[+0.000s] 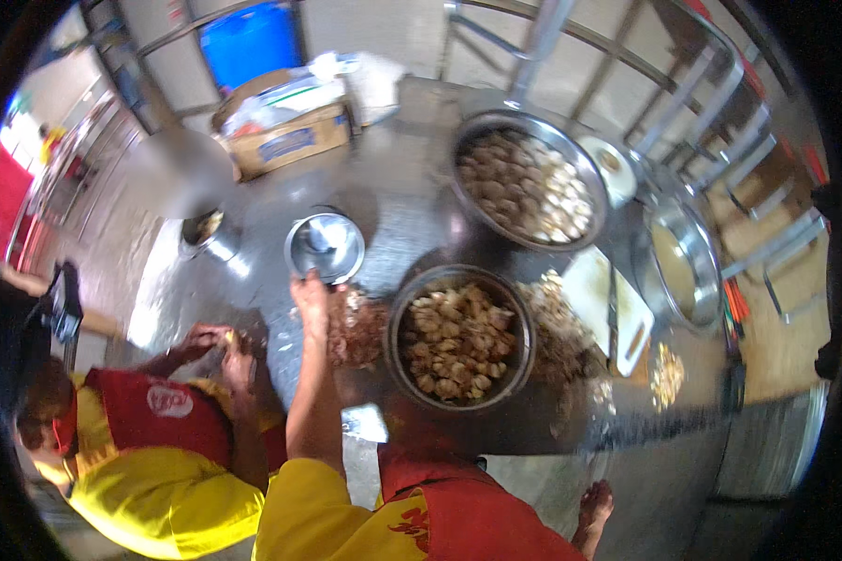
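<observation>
Head view: nearest to you is your own yellow sleeve and red apron at the lower edge, with your bare foot (593,510) showing to the right. Your left forearm runs up from there to your left hand (311,299), which rests at the near rim of a small round steel bowl (325,248) on the steel table (412,201); the motion blur hides how your fingers are set, so I cannot tell whether they grip anything. Your right hand is not in sight. Just right of your left hand lies a heap of brownish peelings (357,327), and touching that heap's right side stands a big steel bowl (459,337) full of pale tan peeled pieces. To your left a co-worker in yellow and red holds both hands (217,344) together over something small at the table's edge, well apart from your own hand. Right of the big bowl more scraps spread toward a white cutting board (591,290) with a knife (614,313) on it. Farther off sit a larger basin (529,178) of mixed brown and whitish pieces, a pot (685,262) of yellowish liquid, and a cardboard box (285,140).
</observation>
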### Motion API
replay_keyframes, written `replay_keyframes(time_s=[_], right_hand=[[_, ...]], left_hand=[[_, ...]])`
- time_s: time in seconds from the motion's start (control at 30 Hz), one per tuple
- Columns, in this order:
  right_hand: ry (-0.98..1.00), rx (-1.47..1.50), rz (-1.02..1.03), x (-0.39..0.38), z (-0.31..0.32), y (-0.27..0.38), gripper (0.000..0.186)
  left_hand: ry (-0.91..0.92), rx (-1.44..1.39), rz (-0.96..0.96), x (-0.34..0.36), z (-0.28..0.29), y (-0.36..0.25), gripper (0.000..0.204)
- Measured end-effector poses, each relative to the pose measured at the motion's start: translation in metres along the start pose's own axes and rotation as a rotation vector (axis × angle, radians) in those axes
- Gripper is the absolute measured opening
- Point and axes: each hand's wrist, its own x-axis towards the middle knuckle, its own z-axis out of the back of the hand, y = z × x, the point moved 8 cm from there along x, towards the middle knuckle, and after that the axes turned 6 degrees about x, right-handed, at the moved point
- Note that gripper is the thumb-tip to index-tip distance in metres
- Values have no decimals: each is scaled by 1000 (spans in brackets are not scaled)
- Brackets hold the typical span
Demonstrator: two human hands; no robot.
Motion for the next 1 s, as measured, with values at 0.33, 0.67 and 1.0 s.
replay_keyframes(time_s=[0.33, 0.67, 1.0], right_hand=[[-107, 283, 235, -17, 237, -178, 14], [-175, 653, -94, -174, 419, -379, 21], [-625, 610, -479, -219, 433, -368, 20]], left_hand=[[418, -378, 158, -155, -57, -194, 33], [1668, 12, 348, -674, -219, -201, 32], [1855, -253, 678, -977, -457, -252, 35]])
